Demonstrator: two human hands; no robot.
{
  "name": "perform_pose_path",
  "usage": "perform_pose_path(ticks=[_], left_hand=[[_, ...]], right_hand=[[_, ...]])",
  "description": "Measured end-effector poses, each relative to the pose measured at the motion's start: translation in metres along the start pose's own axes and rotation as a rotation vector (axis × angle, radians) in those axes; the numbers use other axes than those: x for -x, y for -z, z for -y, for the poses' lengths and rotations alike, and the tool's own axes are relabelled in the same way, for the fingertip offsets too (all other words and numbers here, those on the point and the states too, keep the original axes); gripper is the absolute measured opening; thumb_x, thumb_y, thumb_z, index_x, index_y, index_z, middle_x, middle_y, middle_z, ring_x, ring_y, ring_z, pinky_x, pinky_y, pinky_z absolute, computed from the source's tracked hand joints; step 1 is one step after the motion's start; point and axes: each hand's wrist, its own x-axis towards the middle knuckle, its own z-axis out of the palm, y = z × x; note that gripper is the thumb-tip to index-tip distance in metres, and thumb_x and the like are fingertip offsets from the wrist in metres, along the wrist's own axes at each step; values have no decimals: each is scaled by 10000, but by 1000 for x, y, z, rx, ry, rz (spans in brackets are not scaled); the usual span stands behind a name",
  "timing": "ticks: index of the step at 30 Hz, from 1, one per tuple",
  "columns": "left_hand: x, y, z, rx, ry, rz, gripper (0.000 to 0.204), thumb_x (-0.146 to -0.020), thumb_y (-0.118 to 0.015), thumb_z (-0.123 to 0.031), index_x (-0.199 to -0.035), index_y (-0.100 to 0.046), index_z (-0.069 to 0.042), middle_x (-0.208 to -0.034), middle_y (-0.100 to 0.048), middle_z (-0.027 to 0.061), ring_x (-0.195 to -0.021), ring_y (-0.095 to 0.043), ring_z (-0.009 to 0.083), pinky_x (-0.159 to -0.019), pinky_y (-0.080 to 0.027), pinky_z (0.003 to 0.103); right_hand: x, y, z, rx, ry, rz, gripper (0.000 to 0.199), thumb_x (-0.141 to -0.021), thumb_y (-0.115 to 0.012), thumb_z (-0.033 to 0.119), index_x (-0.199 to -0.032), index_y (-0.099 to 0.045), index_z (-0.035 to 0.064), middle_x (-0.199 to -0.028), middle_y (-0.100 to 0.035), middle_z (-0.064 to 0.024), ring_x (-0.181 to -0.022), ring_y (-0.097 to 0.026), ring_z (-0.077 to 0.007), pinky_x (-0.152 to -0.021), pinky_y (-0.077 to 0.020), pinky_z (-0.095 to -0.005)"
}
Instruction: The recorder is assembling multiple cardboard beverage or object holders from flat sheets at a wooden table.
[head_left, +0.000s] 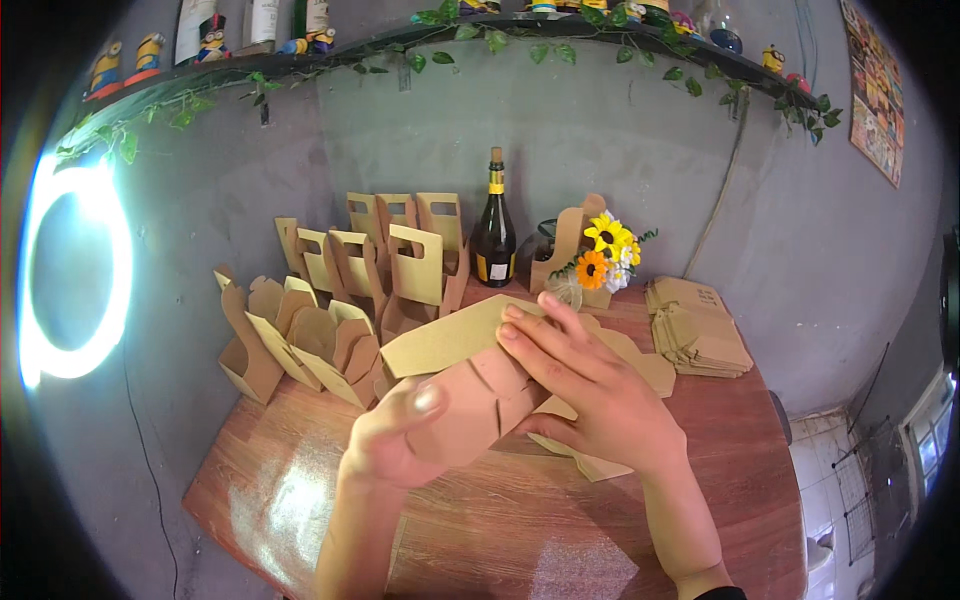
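Note:
A partly folded brown cardboard box (455, 415) is held tilted above the table, with slits and fold lines on its near face. My left hand (385, 445) grips its lower left side, thumb on the near face and the other fingers hidden behind. Across its upper right end lies my right hand (610, 400), fingers together over the cardboard and thumb at the lower edge. Flat pieces of cardboard (650, 372) lie on the table behind and under my right hand.
Several folded cardboard carriers with handles (415, 265) stand at the back left of the wooden table (480, 540). Behind are a dark corked bottle (494, 235) and a carrier with artificial flowers (607, 240). Flat cardboard is stacked (700, 330) at right; a ring light (120, 275) glows left.

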Motion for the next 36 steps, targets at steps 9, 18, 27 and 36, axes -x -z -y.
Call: perform_pose_path(ticks=[9,18,27,36], left_hand=[[-8,-15,8,273,-107,-106,559,-846,-565,-190,-1348,-420,6,-1214,-566,122,-1060,-580,213,-848,-478,314],[-9,-31,5,-1,-81,-215,547,-832,-538,-158,-1342,-434,11,-1237,-560,114,-1100,-564,206,-928,-445,318],[-13,-28,-5,-243,302,-146,316,-926,-590,-340,-979,-587,-29,-680,-460,-62,-558,-338,2,-495,-247,210],[5,4,-47,-239,-112,-327,420,-968,-500,-249,-1175,-554,112,-1137,-619,276,-1069,-634,318,-897,-542,402]], right_hand=[[0,-52,20,428,-94,-7,610,-872,-461,75,-1457,-300,16,-1516,-300,-156,-1417,-272,-285,-1131,-208,-536],[3,-60,18,403,-96,-30,627,-860,-484,88,-1457,-304,22,-1517,-291,-168,-1417,-270,-296,-1124,-206,-547],[-1,-38,28,291,-130,90,817,-757,-677,117,-1464,-271,85,-1475,-337,-162,-1363,-351,-314,-1072,-284,-553],[-12,-49,6,-129,-360,-29,954,-644,-857,208,-1388,-292,14,-1319,-474,-192,-1271,-461,-315,-1033,-393,-425]])
